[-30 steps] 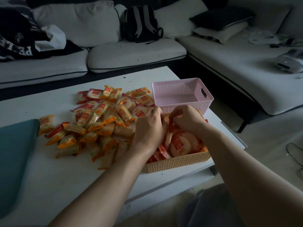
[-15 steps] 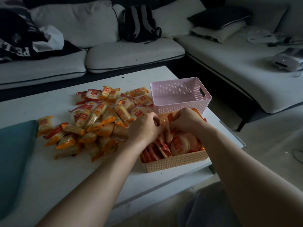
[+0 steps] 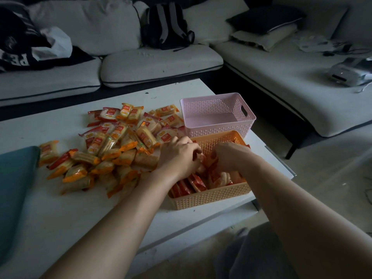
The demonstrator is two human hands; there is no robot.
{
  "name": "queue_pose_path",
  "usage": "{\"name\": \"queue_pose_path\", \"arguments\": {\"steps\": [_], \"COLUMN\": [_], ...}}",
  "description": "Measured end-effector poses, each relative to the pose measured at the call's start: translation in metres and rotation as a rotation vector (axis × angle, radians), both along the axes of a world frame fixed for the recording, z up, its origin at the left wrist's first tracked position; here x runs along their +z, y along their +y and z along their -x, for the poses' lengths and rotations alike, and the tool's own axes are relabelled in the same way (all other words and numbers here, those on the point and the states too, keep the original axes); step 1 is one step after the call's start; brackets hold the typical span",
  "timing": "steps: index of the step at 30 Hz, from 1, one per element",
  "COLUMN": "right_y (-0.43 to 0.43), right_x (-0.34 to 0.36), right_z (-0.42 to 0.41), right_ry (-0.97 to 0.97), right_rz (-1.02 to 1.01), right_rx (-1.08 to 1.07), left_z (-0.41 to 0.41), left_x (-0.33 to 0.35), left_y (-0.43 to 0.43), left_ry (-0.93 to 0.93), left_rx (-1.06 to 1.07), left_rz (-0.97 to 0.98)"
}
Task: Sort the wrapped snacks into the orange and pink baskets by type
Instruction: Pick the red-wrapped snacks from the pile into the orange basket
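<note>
A dim living room, a white table (image 3: 60, 218) nearest. On it the orange basket (image 3: 209, 197) holds red packets (image 3: 189, 185). Both hands, left (image 3: 179, 156) and right (image 3: 229, 158), curl inside it; what they grip I cannot tell. Left of the basket lies the snack pile (image 3: 112, 150): light, crinkly, probably brittle, best pinched by the wrapper ends. Behind it, the pink basket (image 3: 217, 125) looks empty.

pink lattice basket (image 3: 217, 115), orange basket (image 3: 209, 195)
</note>
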State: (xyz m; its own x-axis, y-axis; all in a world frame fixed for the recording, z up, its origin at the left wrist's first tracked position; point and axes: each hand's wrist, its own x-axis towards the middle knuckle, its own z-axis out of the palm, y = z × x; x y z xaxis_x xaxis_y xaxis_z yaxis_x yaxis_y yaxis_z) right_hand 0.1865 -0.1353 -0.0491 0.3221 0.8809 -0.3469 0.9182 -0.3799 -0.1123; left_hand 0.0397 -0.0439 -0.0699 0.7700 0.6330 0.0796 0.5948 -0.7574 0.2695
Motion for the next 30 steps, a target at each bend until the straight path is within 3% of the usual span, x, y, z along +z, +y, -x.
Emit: {"name": "queue_pose_path", "arguments": {"steps": [5,9,14,20,22,25,30], "right_y": [-0.002,-0.008,-0.013,-0.012,-0.012,-0.013,-0.014], "right_x": [0.011,0.027,0.039,0.038,0.039,0.041,0.033], "right_z": [-0.007,-0.015,-0.024,-0.020,-0.020,-0.015,-0.003], "right_ry": [0.062,0.093,0.302,0.399,0.442,0.503,0.509], "right_rz": [0.020,-0.204,-0.398,-0.390,-0.446,-0.538,-0.397], "right_rx": [0.012,-0.068,-0.087,0.016,-0.030,-0.078,-0.030], "left_z": [0.005,0.004,0.004,0.022,0.034,0.048,0.049], "left_x": [0.005,0.007,0.005,0.012,0.015,0.017,0.016], "left_y": [0.002,-0.001,0.001,-0.009,-0.015,-0.018,-0.020], "left_ry": [0.010,0.004,-0.009,-0.270,-0.218,0.032,0.146], "left_rx": [0.014,0.026,0.033,0.007,-0.041,-0.110,-0.174], "left_rz": [0.102,0.103,0.102,0.085,0.091,0.202,0.088]}}
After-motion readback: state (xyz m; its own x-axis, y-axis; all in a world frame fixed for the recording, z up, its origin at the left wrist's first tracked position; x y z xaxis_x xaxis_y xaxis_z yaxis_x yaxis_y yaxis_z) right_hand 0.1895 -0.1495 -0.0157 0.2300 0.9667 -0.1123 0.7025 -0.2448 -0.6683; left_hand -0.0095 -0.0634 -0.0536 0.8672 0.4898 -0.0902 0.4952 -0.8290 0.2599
